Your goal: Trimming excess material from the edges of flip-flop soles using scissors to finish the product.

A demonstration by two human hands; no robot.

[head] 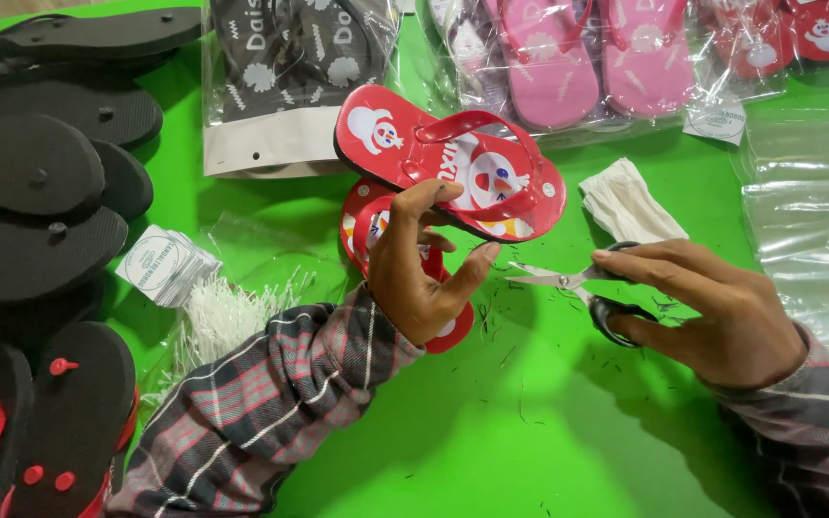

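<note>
Currently, a red flip-flop pair (pixel 448 168) is gripped by the raised left hand (pixel 414 273) — small scissors (pixel 582 288) are held, blades parted, by the right hand (pixel 712 307) over the green table (pixel 491 422).

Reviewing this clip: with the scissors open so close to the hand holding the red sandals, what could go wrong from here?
1. The scissors in the right hand point their open blades at the left hand, whose thumb lies close to the tips; a slip might nick it.
2. The left hand's grip on the pair of red sandals looks like fingertips only, so the upper one may tilt or drop.
3. A cut might catch the red strap by mistake.
</note>
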